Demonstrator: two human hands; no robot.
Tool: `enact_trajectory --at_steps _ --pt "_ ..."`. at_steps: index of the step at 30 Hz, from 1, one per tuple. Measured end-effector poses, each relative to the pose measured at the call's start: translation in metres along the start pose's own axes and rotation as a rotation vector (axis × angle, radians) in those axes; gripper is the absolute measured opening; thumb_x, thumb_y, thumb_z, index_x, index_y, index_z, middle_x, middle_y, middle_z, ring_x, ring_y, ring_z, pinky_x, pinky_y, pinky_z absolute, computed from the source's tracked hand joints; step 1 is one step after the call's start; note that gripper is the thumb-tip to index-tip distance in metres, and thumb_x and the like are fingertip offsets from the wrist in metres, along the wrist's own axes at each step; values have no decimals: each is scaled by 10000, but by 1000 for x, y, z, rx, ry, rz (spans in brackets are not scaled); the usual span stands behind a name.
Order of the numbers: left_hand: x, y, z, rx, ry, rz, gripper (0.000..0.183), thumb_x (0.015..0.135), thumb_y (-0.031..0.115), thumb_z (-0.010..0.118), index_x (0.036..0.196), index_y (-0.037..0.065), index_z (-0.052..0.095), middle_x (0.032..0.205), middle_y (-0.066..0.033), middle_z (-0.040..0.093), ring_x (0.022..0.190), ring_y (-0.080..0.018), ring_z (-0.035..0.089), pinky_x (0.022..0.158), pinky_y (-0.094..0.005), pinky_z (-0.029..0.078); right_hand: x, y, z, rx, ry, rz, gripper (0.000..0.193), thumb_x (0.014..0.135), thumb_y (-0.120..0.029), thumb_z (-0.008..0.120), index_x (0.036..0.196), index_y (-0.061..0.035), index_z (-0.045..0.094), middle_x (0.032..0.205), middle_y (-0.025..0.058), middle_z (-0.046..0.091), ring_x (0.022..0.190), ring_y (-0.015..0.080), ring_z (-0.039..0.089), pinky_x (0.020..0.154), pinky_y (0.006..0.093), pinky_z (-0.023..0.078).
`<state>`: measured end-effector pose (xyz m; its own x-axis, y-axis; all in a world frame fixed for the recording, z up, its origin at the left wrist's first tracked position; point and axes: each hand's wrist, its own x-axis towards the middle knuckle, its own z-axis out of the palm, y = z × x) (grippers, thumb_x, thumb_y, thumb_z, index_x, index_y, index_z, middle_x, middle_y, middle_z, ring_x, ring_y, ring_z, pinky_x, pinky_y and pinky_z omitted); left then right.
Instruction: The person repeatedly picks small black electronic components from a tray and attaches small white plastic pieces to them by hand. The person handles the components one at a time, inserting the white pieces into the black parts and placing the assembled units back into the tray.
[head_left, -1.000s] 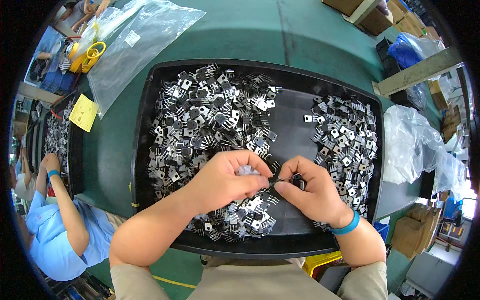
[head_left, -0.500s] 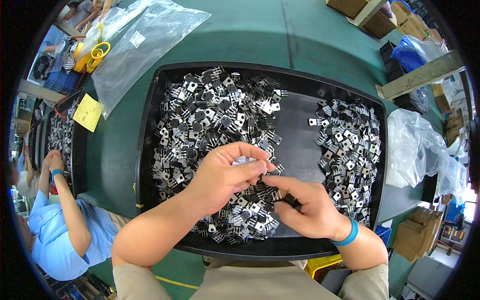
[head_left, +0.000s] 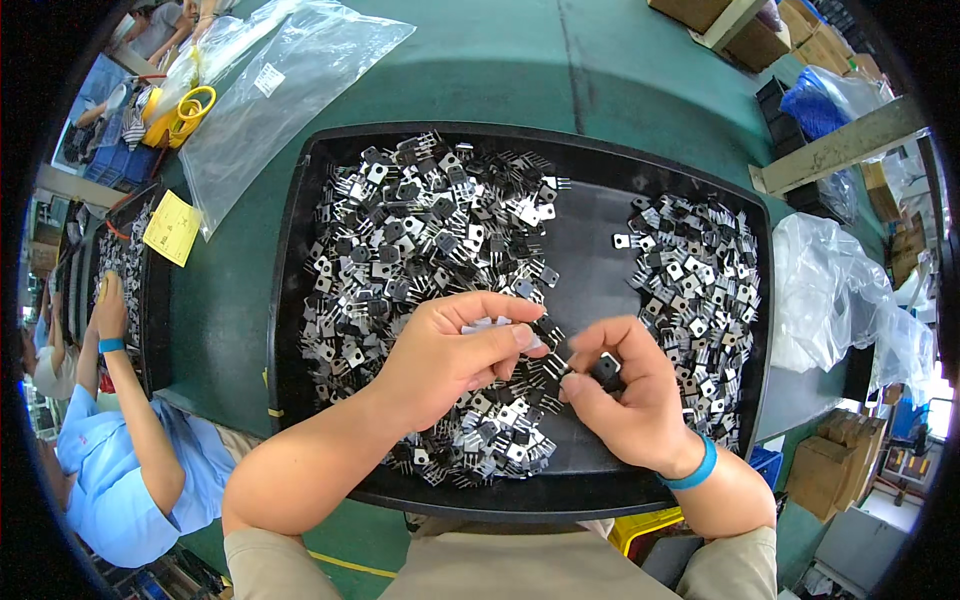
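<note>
A black tray (head_left: pixel 590 478) stands before me with two heaps of black and silver transistors. The larger heap (head_left: pixel 430 215) fills its left part, the smaller heap (head_left: pixel 705 270) its right part. My left hand (head_left: pixel 455 350) is closed above the larger heap. Thumb and fingers pinch a small white piece (head_left: pixel 487 324), mostly hidden; its kind cannot be made out. Over the strip between the heaps, my right hand (head_left: pixel 630 400) grips a black transistor (head_left: pixel 605 372). The transistor's metal legs point left, toward my left hand. A blue band circles the right wrist.
On the green table lie a clear plastic bag (head_left: pixel 290 95) at the far left, a yellow paper tag (head_left: pixel 173 228) and a crumpled clear bag (head_left: pixel 825 290) on the right. A co-worker in a blue shirt (head_left: pixel 120 450) handles parts in another tray at the left. Metal posts (head_left: pixel 840 145) stand at the right.
My right hand has moved slightly right and up, away from the left hand, and now shows a transistor in its fingers. My left hand stays nearly in place.
</note>
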<state>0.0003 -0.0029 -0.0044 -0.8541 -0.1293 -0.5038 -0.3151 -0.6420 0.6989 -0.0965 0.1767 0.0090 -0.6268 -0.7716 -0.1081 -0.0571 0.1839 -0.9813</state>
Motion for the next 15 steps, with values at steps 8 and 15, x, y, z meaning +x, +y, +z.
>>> enact_trajectory --at_steps 8,15 --pt "-2 1 0 64 -40 -6 238 878 74 630 1103 -3 636 837 -54 662 644 -38 534 496 -154 371 1 1 0 -99 -64 -69 124 815 -36 677 896 -40 584 691 -2 600 604 25 507 522 212 406" --pt "-3 -1 -1 91 -53 4 222 866 51 636 1084 14 651 836 -55 671 620 -47 518 480 -169 344 0 -1 1 -88 -59 -30 117 818 -36 673 896 -37 586 703 5 605 617 30 512 529 217 412"
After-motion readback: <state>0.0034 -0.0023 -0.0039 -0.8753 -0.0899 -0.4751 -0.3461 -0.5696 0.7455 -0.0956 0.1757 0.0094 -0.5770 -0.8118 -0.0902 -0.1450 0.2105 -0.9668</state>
